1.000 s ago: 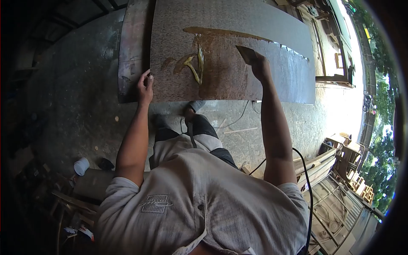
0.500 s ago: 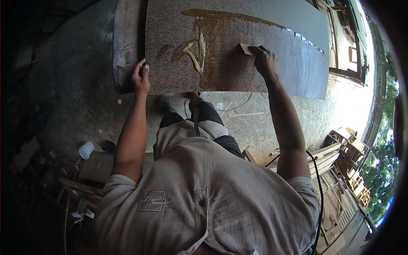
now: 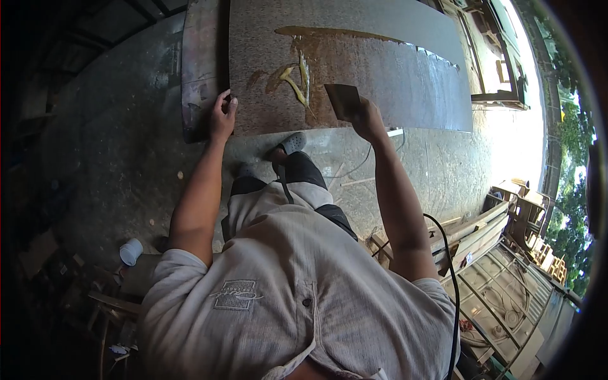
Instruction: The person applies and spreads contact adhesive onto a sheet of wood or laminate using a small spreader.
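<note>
Scraper in right hand

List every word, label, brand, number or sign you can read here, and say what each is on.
No text can be read with certainty.
Shirt: the chest badge has script-like lettering, too small and blurred to read.
Board and flat tool: no lettering visible.

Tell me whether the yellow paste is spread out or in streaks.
In streaks: the paste lies in narrow, bright strips on the board, apart from the blade.
</note>
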The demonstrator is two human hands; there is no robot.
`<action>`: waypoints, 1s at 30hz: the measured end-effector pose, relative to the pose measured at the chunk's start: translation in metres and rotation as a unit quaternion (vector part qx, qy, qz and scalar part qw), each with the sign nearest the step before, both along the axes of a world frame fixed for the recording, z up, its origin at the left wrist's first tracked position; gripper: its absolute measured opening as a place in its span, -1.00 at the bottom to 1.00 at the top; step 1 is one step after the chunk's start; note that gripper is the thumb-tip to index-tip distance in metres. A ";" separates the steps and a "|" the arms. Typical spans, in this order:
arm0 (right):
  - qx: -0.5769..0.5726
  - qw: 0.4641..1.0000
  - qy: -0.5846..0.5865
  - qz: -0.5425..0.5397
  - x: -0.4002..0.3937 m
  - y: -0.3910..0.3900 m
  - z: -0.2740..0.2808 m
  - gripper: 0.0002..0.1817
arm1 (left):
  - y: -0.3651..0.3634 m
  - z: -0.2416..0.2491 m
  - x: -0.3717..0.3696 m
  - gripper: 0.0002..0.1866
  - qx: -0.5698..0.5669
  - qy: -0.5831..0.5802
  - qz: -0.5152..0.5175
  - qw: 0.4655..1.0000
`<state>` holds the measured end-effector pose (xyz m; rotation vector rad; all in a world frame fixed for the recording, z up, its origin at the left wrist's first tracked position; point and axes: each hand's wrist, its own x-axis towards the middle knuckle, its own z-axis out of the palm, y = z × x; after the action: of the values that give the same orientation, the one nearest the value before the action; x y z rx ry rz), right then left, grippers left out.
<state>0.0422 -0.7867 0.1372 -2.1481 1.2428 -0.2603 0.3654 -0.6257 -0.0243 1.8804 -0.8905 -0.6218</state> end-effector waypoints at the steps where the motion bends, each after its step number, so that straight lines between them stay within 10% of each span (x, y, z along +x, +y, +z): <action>1: -0.024 0.999 -0.020 0.003 0.019 -0.016 0.002 -0.69 | 0.001 0.001 0.001 -0.48 -0.003 -0.005 0.013 1.000; 11: -0.154 0.950 0.225 0.152 0.176 -0.149 -0.048 -0.63 | 0.003 -0.005 -0.001 -0.47 -0.013 0.081 0.033 0.996; 30: -0.201 0.958 0.128 0.161 0.112 -0.058 -0.059 -0.60 | 0.002 -0.003 0.003 -0.50 -0.028 -0.028 0.008 0.999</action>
<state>0.1540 -0.8449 0.0778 -2.7687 1.0127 -0.1023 0.3688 -0.6236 -0.0275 1.8599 -0.9183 -0.5310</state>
